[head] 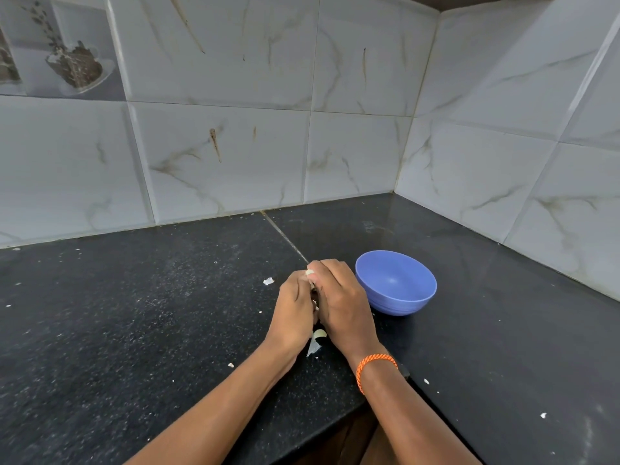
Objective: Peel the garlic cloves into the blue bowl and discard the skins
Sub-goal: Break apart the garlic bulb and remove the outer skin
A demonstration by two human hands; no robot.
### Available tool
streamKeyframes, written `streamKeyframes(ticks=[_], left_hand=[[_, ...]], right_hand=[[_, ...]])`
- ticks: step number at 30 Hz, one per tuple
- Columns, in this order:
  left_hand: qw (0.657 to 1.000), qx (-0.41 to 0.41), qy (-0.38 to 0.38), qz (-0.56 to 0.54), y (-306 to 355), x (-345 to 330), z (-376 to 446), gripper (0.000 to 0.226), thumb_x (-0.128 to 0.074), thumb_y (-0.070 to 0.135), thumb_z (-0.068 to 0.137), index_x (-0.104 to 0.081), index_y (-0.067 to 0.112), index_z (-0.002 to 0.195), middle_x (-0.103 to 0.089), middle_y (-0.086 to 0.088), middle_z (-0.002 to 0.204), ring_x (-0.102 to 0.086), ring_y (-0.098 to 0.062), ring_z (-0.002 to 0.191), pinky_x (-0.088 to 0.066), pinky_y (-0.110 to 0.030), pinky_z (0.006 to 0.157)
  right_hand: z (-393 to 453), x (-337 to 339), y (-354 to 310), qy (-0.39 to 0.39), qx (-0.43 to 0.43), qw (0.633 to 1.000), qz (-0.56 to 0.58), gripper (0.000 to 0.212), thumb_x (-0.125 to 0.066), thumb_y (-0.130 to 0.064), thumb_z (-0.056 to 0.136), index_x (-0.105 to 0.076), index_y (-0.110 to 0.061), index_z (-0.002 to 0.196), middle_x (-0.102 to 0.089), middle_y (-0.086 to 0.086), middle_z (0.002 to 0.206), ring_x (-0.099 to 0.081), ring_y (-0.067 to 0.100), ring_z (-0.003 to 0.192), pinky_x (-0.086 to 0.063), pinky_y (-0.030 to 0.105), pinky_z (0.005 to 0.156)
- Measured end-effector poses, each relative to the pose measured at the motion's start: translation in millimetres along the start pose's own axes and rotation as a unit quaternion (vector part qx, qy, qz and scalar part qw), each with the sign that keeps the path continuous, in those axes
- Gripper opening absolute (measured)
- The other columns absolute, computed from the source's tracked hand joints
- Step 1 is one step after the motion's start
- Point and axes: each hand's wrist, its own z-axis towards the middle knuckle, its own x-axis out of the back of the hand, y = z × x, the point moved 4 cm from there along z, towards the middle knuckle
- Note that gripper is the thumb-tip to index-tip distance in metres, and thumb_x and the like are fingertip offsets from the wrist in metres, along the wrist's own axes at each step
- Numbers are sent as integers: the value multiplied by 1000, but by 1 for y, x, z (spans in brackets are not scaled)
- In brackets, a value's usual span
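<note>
the left hand (pixel 295 310) and the right hand (pixel 339 297) are pressed close together at lower centre of the frame, fingers curled inward and pinching a garlic clove (pixel 309 272), of which only a pale tip shows above the knuckles; the rest of it is hidden between the hands; a curl of loose skin (pixel 317 338) lies under the wrists, and a further scrap of skin (pixel 268 281) sits just left of the hands; the blue bowl (pixel 396 283) stands just right of the right hand, and nothing can be seen in the part of it that shows; an orange bracelet (pixel 375 364) circles the right wrist; the clove is likely light, firm and a little slick once bared, its skin papery and apt to tear, so the grip belongs at the ends, with a nail working the skin loose at the tip; the flakes are weightless and will scatter at a breath; the black counter (pixel 134 313) gives wide room to the left, speckled with small white bits; its front edge (pixel 302 441) runs close beneath the forearms, and the tiled wall (pixel 218 146) closes off the corner beyond the bowl at right.
</note>
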Motion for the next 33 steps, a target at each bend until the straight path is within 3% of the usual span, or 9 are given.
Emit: streamKeyframes(ticks=[4, 8, 12, 17, 21, 27, 33], left_hand=[[1000, 5, -20, -1, 2, 10, 7, 41, -32, 20, 117, -73, 17, 117, -63, 3, 77, -52, -12, 66, -44, -30, 56], [999, -4, -35, -9, 7, 23, 11, 36, -37, 22, 118, -69, 28, 134, -55, 5, 74, -47, -11, 65, -45, -31, 58], [1000, -14, -20, -9, 10, 34, 11, 30, -46, 22, 116, -69, 28, 134, -62, 3, 79, -52, -13, 67, -46, -30, 59], [1000, -23, -12, 0, 12, 37, 9, 30, -46, 17, 116, -72, 25, 128, -64, 5, 76, -52, -15, 66, -42, -28, 55], [1000, -28, -11, 6, 12, 39, 10, 34, -42, 14, 117, -72, 25, 131, -64, 3, 76, -52, -16, 64, -42, -26, 53], [998, -43, -36, 27, 11, 39, 13, 40, -39, 8, 117, -69, 23, 138, -65, 1, 78, -49, -16, 62, -41, -21, 53], [995, -60, -42, 68, 10, 42, 16, 42, -42, 8, 115, -68, 29, 141, -65, 2, 78, -51, -16, 63, -45, -22, 58]], right_hand=[[0, 0, 4, -19, -47, 998, 48, 30, -42, -19, 111, -66, -11, 129, -62, 2, 119, -61, 19, 105, -58, 38, 85], [-1, 4, 7, -2, -80, 993, 91, 33, -55, -17, 112, -65, -18, 144, -65, -3, 124, -64, 10, 109, -59, 30, 87], [-5, 11, 4, 55, -122, 977, 164, 30, -68, -20, 106, -74, -23, 136, -76, -9, 116, -70, 5, 105, -60, 24, 86], [-8, 13, 7, 68, -165, 972, 155, 20, -69, -28, 106, -77, -24, 124, -78, -11, 110, -73, 7, 89, -62, 34, 79], [-9, 14, 1, 59, -156, 980, 109, 22, -65, -30, 108, -75, -24, 127, -76, -10, 112, -70, 6, 99, -61, 28, 82], [-11, 18, 1, 92, -183, 973, 108, 21, -63, -25, 109, -77, -20, 123, -77, -10, 108, -70, 6, 93, -60, 29, 78], [-14, 22, 0, 101, -198, 969, 110, 22, -62, -24, 109, -77, -18, 124, -78, -8, 110, -71, 5, 95, -58, 20, 81]])
